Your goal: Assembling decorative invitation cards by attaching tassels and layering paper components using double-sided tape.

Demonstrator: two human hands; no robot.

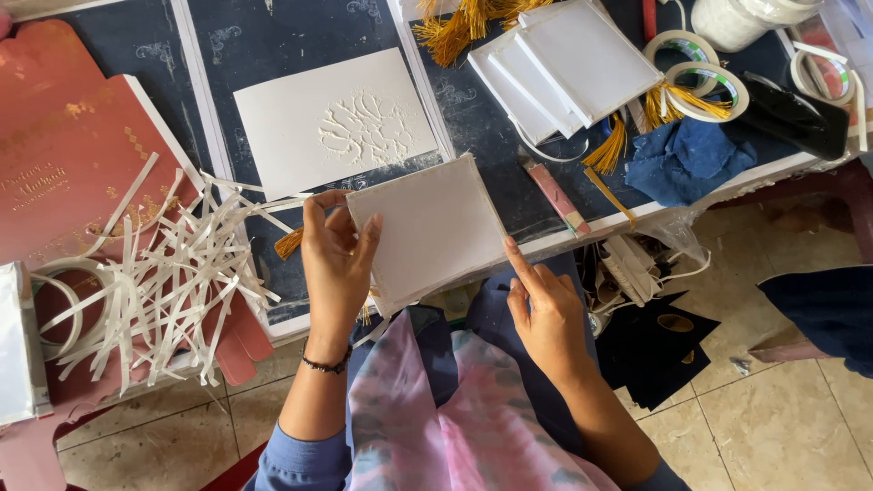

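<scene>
White card (436,227) lay tilted at the near edge of the table (491,136), its long side running from lower left up to the right. The left hand (336,264) pinched its left edge. The right hand (546,309) touched its lower right corner with one finger. Paper strips (164,282) lay close on the left.
</scene>
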